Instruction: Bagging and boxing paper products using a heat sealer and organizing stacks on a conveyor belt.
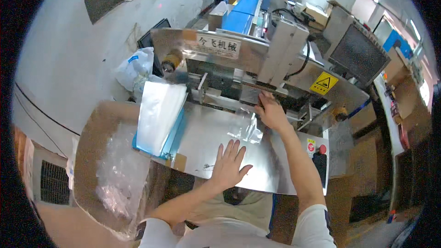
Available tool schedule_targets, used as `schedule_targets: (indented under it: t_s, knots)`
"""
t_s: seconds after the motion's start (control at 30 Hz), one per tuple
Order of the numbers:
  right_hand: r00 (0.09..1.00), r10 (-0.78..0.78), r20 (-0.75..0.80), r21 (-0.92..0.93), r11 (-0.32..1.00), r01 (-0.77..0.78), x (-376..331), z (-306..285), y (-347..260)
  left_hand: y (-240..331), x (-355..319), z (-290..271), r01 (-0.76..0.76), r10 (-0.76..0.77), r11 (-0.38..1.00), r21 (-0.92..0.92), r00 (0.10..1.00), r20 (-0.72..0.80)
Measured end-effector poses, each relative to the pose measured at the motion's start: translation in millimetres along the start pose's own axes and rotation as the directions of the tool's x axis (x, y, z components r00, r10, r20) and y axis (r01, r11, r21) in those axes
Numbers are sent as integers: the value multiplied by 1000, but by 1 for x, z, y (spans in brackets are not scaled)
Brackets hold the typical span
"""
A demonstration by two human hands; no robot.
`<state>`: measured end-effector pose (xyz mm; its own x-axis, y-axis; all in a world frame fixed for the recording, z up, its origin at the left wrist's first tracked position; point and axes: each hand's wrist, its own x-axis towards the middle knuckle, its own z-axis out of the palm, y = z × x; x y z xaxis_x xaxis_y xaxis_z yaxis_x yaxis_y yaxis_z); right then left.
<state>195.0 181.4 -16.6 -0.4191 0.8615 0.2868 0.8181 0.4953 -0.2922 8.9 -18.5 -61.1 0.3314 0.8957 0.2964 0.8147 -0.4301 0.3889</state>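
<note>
My left hand lies flat, fingers spread, on the shiny metal worktable near its front edge. Just beyond its fingertips is a clear plastic bag, crinkled and reflecting light, its far end running toward the machine. My right hand reaches forward at the machine's opening, fingers stretched out against a metal block and thumb apart, close to the bag's far end. Whether its fingertips touch the plastic is hard to see. Left of my hands, a stack of flat clear bags leans on a blue holder.
A metal machine frame spans the table's back. A red button sits at the right edge. At left stands a large box with loose plastic bags. Behind are a blue conveyor and a monitor.
</note>
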Motion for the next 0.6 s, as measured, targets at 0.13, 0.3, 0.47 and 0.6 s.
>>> schedule_targets:
  t_s: [0.13, 0.3, 0.47, 0.6]
  knots:
    - [998, -48, -43, -47, 998, 46, -1, 7, -3, 3, -3, -1, 31, -30, 999, 9, 999, -32]
    - [999, -38, -35, -106, 994, 34, 3, 10, 6, 7, -4, -6, -3, 3, 1000, -4, 995, -97]
    - [997, 74, 28, -52, 996, -73, 8, -7, -4, 7, -3, -4, 33, -34, 999, -17, 995, -93]
    - [994, 100, 36, -137, 986, -94, 14, -14, -8, 8, -1, -5, 54, -57, 998, -22, 985, -160]
